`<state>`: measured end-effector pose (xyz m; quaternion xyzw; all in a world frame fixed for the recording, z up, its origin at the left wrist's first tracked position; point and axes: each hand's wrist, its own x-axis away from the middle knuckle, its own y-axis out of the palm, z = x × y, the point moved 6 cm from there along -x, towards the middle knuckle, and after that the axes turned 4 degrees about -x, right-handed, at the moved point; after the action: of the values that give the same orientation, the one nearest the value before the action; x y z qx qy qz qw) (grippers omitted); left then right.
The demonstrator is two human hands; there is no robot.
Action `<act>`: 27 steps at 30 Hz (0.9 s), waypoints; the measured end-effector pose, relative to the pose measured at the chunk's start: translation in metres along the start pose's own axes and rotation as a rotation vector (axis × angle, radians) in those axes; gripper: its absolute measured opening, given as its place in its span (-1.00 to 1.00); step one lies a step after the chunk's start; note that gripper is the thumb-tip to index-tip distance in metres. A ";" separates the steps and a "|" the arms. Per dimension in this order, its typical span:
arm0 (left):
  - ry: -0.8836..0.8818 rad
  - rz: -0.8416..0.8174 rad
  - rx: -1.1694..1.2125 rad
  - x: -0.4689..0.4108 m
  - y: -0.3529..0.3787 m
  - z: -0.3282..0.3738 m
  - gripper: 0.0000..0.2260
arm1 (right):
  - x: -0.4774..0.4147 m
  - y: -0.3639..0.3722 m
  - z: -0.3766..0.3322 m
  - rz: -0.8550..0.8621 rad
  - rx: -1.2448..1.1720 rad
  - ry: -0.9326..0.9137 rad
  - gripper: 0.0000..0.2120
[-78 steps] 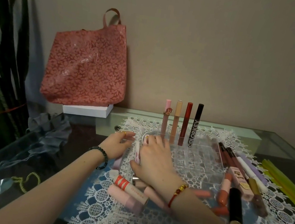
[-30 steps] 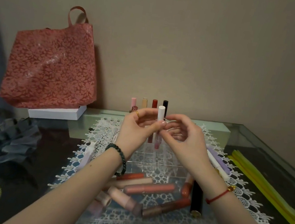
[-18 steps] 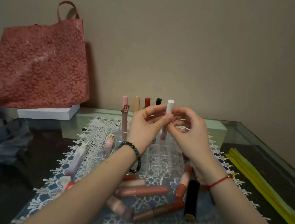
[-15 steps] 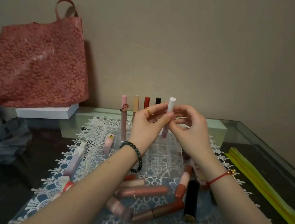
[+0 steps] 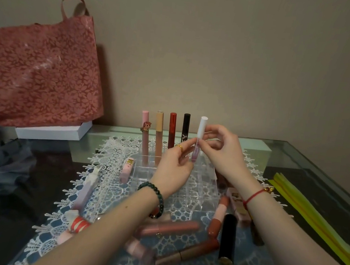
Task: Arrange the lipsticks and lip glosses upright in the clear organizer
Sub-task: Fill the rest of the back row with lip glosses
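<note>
Far left: red flowered bag point(image 5: 43, 67) on a white box point(image 5: 53, 131), against the wall, well clear of the work.

Lace mat point(image 5: 109, 159), left part: three tubes lying flat, bare lace between them.

Clear organizer point(image 5: 205, 186), centre of mat: back row holds four upright tubes, pink point(image 5: 144, 137), beige point(image 5: 158, 137), red point(image 5: 171, 129), black point(image 5: 185, 127). White lettering on the black one, unreadable. Front compartments open.

My left hand point(image 5: 171, 169): fingers curled, tips pinching the lower end of the white-capped gloss point(image 5: 198, 139).

My right hand point(image 5: 222, 151): fingertips closed on the same gloss near its middle; it is upright over the back row, right of the black tube.

Near edge: loose lipsticks point(image 5: 169, 228) crowded under my wrists.

Far right: yellow strips point(image 5: 317, 222) along the glass table point(image 5: 312, 158) edge.
</note>
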<state>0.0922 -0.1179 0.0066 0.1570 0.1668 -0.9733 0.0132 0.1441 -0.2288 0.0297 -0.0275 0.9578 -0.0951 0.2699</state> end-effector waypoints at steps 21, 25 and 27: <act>-0.013 -0.060 -0.113 0.001 0.001 -0.011 -0.45 | 0.002 0.006 0.012 -0.048 0.098 0.021 -0.77; -0.017 -0.057 -0.122 0.001 0.001 -0.011 -0.45 | 0.001 0.007 0.011 -0.046 0.120 0.026 -0.77; -0.021 -0.053 -0.131 0.002 0.000 -0.010 -0.45 | 0.001 0.007 0.010 -0.048 0.121 0.030 -0.77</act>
<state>0.0937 -0.1147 -0.0034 0.1411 0.2340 -0.9620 -0.0009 0.1488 -0.2238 0.0191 -0.0329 0.9533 -0.1595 0.2545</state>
